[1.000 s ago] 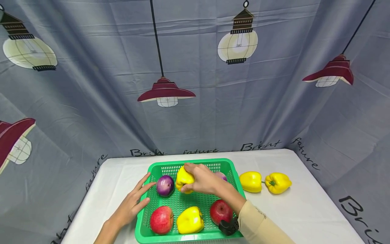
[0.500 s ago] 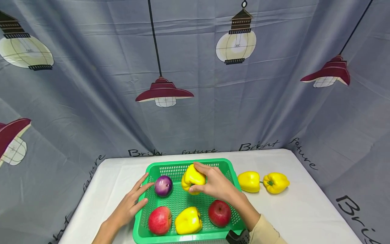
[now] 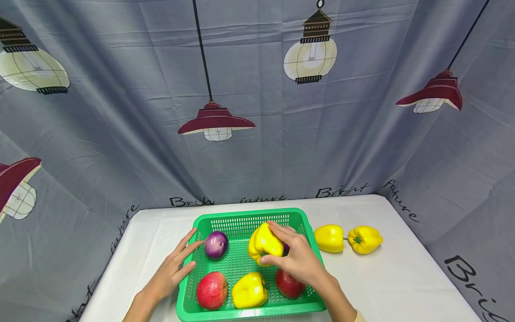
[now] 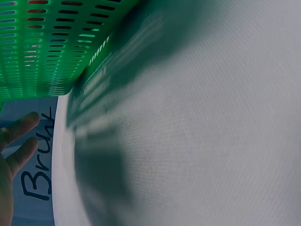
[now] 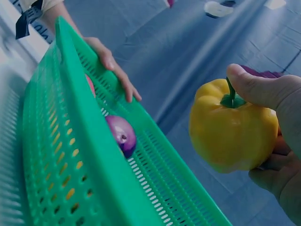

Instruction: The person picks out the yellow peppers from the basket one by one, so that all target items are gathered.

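Note:
A green perforated plastic basket (image 3: pixel 249 311) stands on the white-covered table. My right hand (image 3: pixel 299 257) grips a yellow bell pepper (image 3: pixel 263 243) above the basket. In the right wrist view the thumb lies near the stem of that bell pepper (image 5: pixel 233 132), fingers behind it. My left hand (image 3: pixel 170 270) rests with spread fingers at the basket's left rim. Inside are a round, shiny purple vegetable (image 3: pixel 216 245), a red apple (image 3: pixel 212 290), a second yellow bell pepper (image 3: pixel 249 290) and another red apple (image 3: pixel 289 285), partly covered by my right hand. A further purple vegetable (image 3: pixel 286 249) is mostly hidden behind that hand.
Two more yellow bell peppers, one nearer the basket (image 3: pixel 330 238) and one farther right (image 3: pixel 364 240), lie on the white tablecloth (image 3: pixel 386 286). A grey-blue curtain (image 3: pixel 257 165) printed with lamps surrounds the table at back and sides.
My right hand has carried the held bell pepper rightward within the space above the basket, and slightly toward me. The left hand has kept its place at the rim.

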### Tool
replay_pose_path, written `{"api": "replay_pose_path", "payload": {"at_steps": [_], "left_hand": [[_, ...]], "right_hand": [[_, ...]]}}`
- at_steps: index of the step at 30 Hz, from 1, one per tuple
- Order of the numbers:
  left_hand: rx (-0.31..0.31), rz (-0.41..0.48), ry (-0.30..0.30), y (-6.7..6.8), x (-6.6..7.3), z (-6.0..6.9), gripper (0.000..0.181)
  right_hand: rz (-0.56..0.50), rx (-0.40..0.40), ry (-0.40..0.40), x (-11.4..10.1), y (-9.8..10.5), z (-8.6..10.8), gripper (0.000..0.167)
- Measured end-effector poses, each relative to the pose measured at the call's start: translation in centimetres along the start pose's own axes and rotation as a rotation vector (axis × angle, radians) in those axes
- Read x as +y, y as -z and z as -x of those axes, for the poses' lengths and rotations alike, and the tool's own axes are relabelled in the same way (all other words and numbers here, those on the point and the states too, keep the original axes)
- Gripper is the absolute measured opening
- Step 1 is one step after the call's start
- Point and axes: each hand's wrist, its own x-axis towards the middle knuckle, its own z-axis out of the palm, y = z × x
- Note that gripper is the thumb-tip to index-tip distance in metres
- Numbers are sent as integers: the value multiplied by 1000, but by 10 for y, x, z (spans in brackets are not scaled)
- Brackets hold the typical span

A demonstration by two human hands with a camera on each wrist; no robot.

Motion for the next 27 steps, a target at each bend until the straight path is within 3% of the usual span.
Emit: {"api": "replay_pose_path", "payload": {"at_steps": [12,20,27], "left_hand": [[13,9,-8,-1,0,1,57],[2,11,10,-2,-3,2,56],[8,16,-1,-2,-1,0,55]], "right_hand": [[-188,135,-48,13,-2,30,82],[-191,280,-66,23,7,45,77],[-313,380,-79,33,14,59,74]]}}
